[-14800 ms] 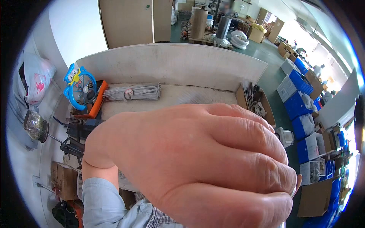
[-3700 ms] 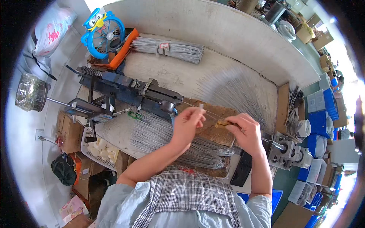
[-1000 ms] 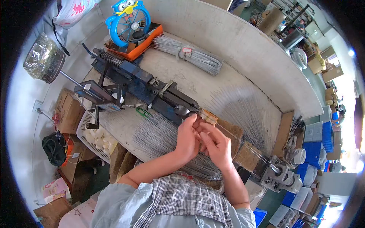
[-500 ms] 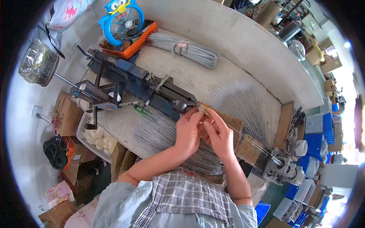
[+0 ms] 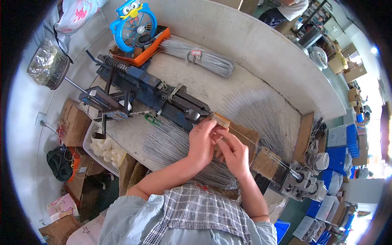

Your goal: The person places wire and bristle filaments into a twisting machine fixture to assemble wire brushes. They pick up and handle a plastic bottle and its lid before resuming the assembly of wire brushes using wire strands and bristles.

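Note:
My left hand (image 5: 201, 141) is closed, its fingertips at the right end of a dark metal bench machine (image 5: 171, 98), just below a small tan block (image 5: 221, 119). Beside it, my right hand (image 5: 234, 150) has bent fingers pressed together, close to the left fingertips. What either hand pinches is hidden or too small to name. Thin wires run from the block area toward a silver metal fixture (image 5: 304, 179) at the right. Below my hands lies a spread of loose grey wires (image 5: 169, 141).
A tied bundle of wires (image 5: 204, 59) lies at the back, beside an orange tray (image 5: 141, 59) and a blue cartoon fan (image 5: 134, 28). More wires (image 5: 261, 112) fan out at right. A white basket (image 5: 92, 149) stands at left. A person (image 5: 286, 10) is beyond the partition.
My right fingers have drawn down from the tan block toward my left fingertips, leaving the block more exposed. A person has come into view beyond the partition.

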